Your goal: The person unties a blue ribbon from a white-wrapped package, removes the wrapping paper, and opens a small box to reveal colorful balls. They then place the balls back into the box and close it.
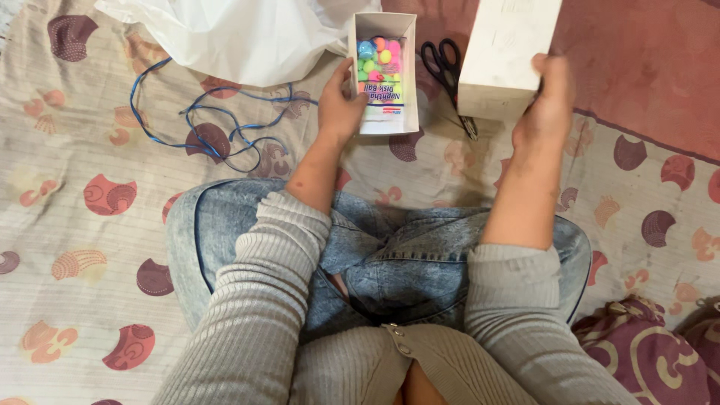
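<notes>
On patterned cloth | left hand [339, 105] fingers clasp open cardboard box [383, 75] | right hand [550, 97] clamps plain white lid [506, 52]

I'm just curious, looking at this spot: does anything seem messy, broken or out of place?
Nothing looks spilled or broken. The blue cord lies in a loose tangle on the patterned sheet, and the black scissors are half hidden behind the white box lid in the right hand.

An open white box [384, 75] lies on the patterned bedsheet [90, 225], a clear packet of coloured balls [381, 64] inside — pink, green, blue, yellow — with a white label. Right of it stands a plain white box lid [504, 52]; a white plastic bag [240, 34] lies top left.
</notes>
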